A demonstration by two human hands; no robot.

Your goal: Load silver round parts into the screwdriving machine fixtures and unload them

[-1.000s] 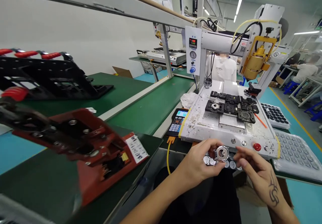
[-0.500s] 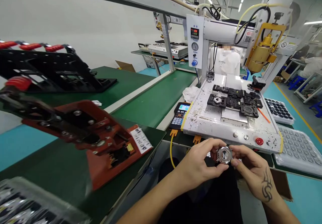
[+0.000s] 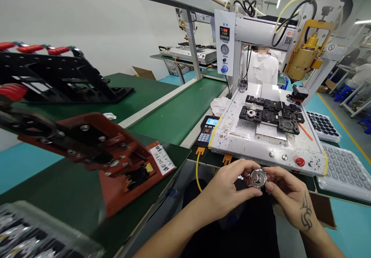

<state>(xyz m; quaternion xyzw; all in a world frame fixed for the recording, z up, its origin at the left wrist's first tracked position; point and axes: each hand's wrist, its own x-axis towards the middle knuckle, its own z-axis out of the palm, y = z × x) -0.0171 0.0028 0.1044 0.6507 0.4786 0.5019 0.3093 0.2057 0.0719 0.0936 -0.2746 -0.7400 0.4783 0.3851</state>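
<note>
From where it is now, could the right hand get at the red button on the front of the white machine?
Probably yes. The red button sits just beyond the right hand with nothing between them, but that hand and the left hand both pinch the round metal part, so it must let go first.

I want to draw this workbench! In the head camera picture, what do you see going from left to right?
Red clamp tool → handheld keypad → left hand → round metal part held by both hands → right hand → red button → clear tray of round parts.
</note>
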